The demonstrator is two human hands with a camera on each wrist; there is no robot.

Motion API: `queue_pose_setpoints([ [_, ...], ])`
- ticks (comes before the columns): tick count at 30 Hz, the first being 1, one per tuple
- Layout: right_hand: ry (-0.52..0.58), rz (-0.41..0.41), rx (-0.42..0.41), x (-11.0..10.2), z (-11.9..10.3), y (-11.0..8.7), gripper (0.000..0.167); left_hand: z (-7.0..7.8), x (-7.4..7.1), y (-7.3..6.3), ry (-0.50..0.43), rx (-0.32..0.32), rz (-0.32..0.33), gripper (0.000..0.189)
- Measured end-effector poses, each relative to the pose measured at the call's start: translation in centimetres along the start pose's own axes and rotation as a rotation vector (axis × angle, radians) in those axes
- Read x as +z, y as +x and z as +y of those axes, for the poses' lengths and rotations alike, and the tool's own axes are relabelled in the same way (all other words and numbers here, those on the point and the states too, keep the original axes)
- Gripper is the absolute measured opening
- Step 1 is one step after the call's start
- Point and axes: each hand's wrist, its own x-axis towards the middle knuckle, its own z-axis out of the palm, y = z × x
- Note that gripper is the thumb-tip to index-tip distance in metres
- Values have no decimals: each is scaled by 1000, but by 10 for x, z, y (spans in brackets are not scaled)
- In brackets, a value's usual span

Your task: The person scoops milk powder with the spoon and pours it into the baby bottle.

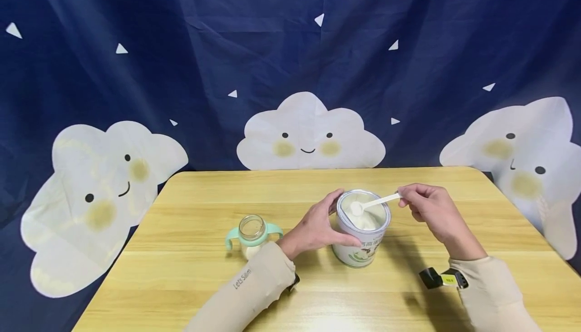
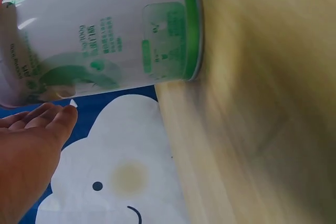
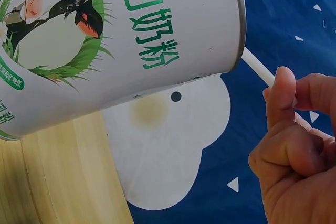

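A white milk powder can (image 1: 358,251), printed with a cow and green Chinese lettering, stands open on the table with pale powder inside. My left hand (image 1: 313,226) grips its left side, thumb across the front and fingers toward the back. Between the thumb and fingers of my right hand (image 1: 428,208) is the handle of a white long-handled scoop (image 1: 382,200). The scoop's bowl lies over the powder within the can's rim. In the right wrist view, the can (image 3: 121,40) hides the bowl, and only part of the handle (image 3: 257,66) shows.
A clear baby bottle (image 1: 252,227) with mint-green handles stands uncapped left of the can, partly behind my left sleeve (image 1: 254,284). Under everything is a light wooden table (image 1: 204,196). A dark blue curtain (image 1: 272,44) with smiling clouds hangs behind it.
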Motion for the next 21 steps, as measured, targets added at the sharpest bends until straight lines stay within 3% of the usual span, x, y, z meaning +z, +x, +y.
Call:
queue_pose_setpoints([
  [6, 39, 12, 7, -2, -2, 0, 17, 7, -9, -4, 12, 10, -3, 110],
  [21, 247, 33, -4, 4, -12, 0, 23, 13, -40, -22, 6, -40, 31, 111],
])
